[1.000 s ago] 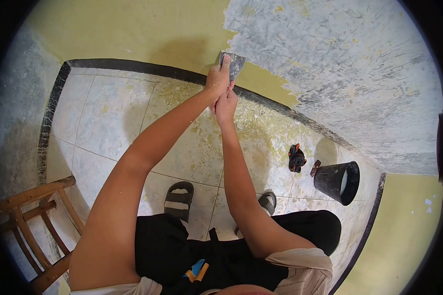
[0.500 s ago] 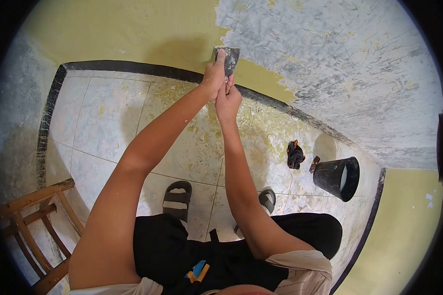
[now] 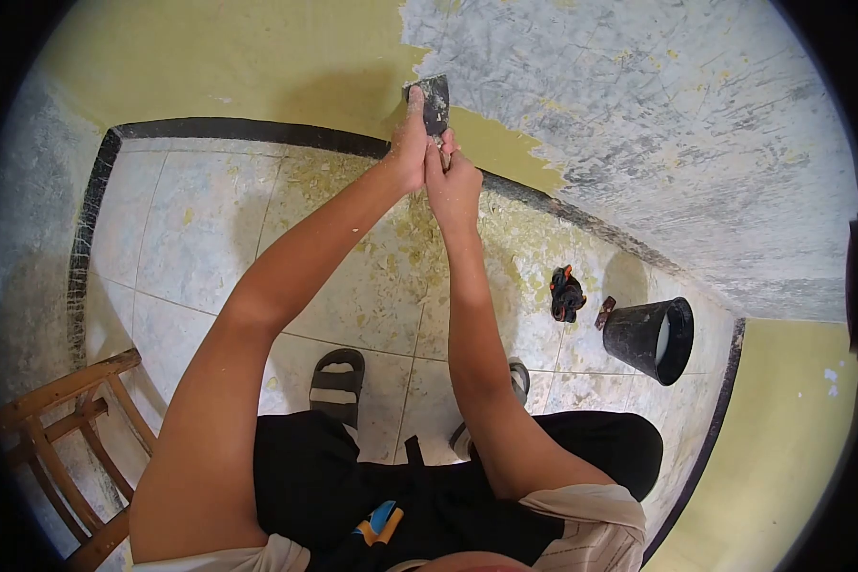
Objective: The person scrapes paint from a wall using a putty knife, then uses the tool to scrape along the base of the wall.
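Note:
A wide scraper [image 3: 435, 103], its dark blade flecked with paint bits, is pressed to the wall at the ragged edge of the yellow-green paint [image 3: 333, 67]. My left hand [image 3: 411, 143] is closed on it, thumb laid along the blade. Just right of it, my right hand [image 3: 455, 187] wraps the handle, which is mostly hidden by my fingers. Right of the blade, the wall is stripped to mottled grey-white plaster [image 3: 619, 114].
Paint flakes [image 3: 391, 248] litter the tiled floor below. To the right stand a black bucket [image 3: 638, 338] with whitish contents, a small brown block [image 3: 605, 313] and a dark bundle with orange parts [image 3: 567, 294]. A wooden frame [image 3: 76, 429] is at lower left.
Both hands and the scraper have shifted slightly up and left along the paint edge. The whole view has also moved a little.

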`<state>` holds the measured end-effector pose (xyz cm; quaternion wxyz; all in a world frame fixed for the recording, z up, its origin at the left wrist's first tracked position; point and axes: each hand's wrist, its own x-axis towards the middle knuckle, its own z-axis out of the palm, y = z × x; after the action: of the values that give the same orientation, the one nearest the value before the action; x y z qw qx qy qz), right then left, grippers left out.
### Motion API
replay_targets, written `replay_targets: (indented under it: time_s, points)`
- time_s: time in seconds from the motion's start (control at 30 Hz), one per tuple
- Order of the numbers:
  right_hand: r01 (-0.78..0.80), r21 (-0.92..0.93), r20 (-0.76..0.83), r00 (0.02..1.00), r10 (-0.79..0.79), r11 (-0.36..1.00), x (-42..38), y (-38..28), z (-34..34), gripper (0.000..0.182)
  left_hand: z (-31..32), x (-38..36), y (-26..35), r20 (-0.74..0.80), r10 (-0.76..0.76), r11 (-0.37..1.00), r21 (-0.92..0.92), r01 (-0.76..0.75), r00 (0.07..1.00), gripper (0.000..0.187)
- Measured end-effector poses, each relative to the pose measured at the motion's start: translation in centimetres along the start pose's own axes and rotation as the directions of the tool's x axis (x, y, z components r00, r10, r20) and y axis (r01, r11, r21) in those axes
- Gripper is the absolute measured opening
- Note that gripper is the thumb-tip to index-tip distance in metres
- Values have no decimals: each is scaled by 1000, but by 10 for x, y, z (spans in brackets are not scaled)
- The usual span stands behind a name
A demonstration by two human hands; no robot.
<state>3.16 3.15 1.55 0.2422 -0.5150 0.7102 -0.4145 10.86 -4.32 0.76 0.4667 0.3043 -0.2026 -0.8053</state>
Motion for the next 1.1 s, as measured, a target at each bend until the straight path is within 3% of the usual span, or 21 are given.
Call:
replay_targets:
  time_s: [0.03,0.07,0.1,0.13,0.2,0.23,0.3,0.33,0.4,0.57,0.63,0.77,0.83,0.93,1.1]
  points:
    - [0,-1,4,1000,0,1000,2,10,10,52,-1,-4,1,-5,0,1000,-3,0,1000,57]
    - [224,32,-153,964,-217,974,6,26,27,49,-2,-7,4,-6,4,1000,-3,-5,1000,57]
    - [439,30,-311,858,-409,898,9,41,42,46,-4,-9,6,-39,26,999,42,-24,999,57]
    - [440,35,-310,858,-409,897,7,49,51,46,-8,-11,7,-73,46,995,90,-39,996,57]
    - [150,268,-88,987,-131,952,2,62,64,44,-17,-14,5,-64,66,986,160,-55,996,57]
    - [154,272,-88,987,-135,950,-1,68,73,44,-21,-15,5,-52,87,971,229,-73,995,57]
    - [-76,524,95,995,30,848,-11,68,85,42,-28,-16,2,-94,134,940,327,-97,987,60]
    - [-74,526,98,995,25,847,-17,62,88,42,-33,-15,1,-131,178,902,418,-109,975,63]
    - [-163,693,156,985,75,702,-27,54,95,41,-42,-12,0,-138,199,880,460,-115,970,64]
    - [-155,747,169,985,40,647,-17,42,110,42,-56,1,13,-178,223,812,577,-82,958,69]
    - [-158,761,174,984,38,630,-15,40,112,43,-59,9,15,-174,330,740,658,-140,928,71]
    - [-158,758,183,983,26,633,-18,41,114,44,-59,4,13,-101,282,764,625,-159,954,71]
    - [-169,754,194,980,31,635,-19,41,114,44,-56,3,11,-148,387,703,686,-188,910,71]
    - [-186,772,202,979,43,608,-20,40,114,43,-53,0,13,-162,301,770,622,-139,940,69]
    - [-146,725,164,986,37,674,-8,61,116,38,-41,-7,13,-178,323,804,570,-170,930,68]
